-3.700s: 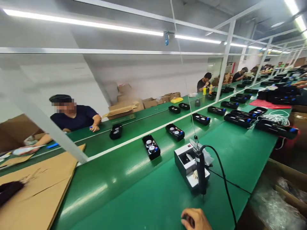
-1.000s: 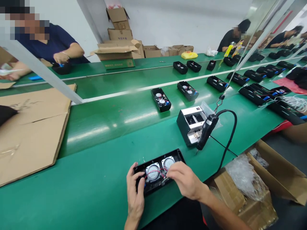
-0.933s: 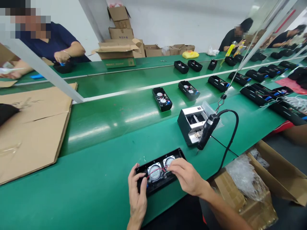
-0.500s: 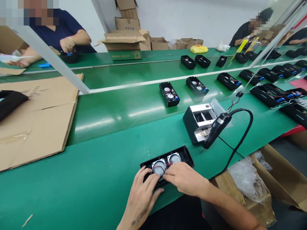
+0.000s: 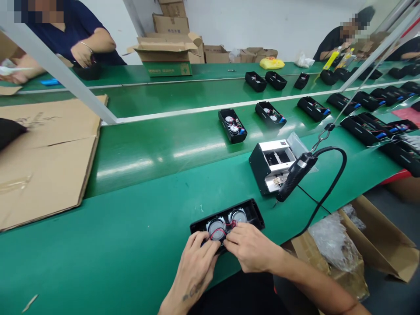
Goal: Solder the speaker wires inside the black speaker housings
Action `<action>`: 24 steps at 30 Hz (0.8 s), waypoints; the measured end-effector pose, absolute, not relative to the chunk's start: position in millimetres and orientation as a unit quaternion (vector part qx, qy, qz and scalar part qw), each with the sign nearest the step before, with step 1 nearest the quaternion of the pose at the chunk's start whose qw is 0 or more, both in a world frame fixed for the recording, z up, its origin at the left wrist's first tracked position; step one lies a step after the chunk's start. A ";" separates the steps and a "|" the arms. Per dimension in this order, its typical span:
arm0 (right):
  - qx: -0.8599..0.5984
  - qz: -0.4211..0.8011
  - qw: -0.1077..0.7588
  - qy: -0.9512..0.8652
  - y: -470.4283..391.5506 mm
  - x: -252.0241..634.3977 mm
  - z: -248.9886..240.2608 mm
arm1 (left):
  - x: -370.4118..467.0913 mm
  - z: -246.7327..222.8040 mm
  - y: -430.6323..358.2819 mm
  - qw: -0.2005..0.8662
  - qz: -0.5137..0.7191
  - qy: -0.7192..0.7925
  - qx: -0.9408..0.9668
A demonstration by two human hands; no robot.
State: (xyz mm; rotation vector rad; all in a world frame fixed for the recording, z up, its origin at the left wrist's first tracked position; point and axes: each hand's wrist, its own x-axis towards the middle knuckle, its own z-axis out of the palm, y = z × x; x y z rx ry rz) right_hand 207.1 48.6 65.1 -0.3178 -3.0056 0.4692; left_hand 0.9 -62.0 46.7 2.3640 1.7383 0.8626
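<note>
Have both grips half curled, fingertips close together at the near side of an open black case point(image 5: 226, 214). With left hand point(image 5: 197, 256), reach over the left near corner, fingertips just beside left speaker point(image 5: 217, 228) and red wire point(image 5: 233, 223). With right hand point(image 5: 247, 247), cover the near side around the middle, fingers bunched by the same wire, below right speaker point(image 5: 238, 215). Cannot tell whether pinching wire or only pressing; cannot see near wall of case, mostly behind knuckles.

See case on green table point(image 5: 141, 253) right in front of person, close to near edge, open side up, slanted, right end farther off. See both speakers side by side inside, wire looped across.

Find electric screwdriver point(image 5: 296, 177) near case, to the right, tilted, tip down, hung on hook and cord. Behind it: black-and-silver machine point(image 5: 265, 162) on table, clear bag point(image 5: 297, 144) at its far right.

Past table: green belt point(image 5: 147, 153) with three open cases point(image 5: 232, 126) spaced along it, blue parts inside. More cases bunched farther right point(image 5: 362, 129).

At left, flat cardboard point(image 5: 49, 148), black piece point(image 5: 9, 132) on top. Below table at right, cardboard boxes with crumpled plastic point(image 5: 337, 245).

Across belt, upper left: co-worker's hand point(image 5: 82, 53) at another case.
</note>
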 end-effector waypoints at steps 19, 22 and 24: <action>-0.179 0.223 -0.073 -0.955 100.5 163.0 103.9 | -49.2 70.0 15.8 0.411 0.204 0.641 0.615; -0.180 0.298 -0.124 -0.929 129.6 143.8 119.8 | -60.9 78.4 37.5 0.445 0.197 0.636 0.599; -0.177 0.306 -0.141 -0.925 139.2 136.9 124.3 | -63.7 79.2 42.8 0.462 0.194 0.635 0.588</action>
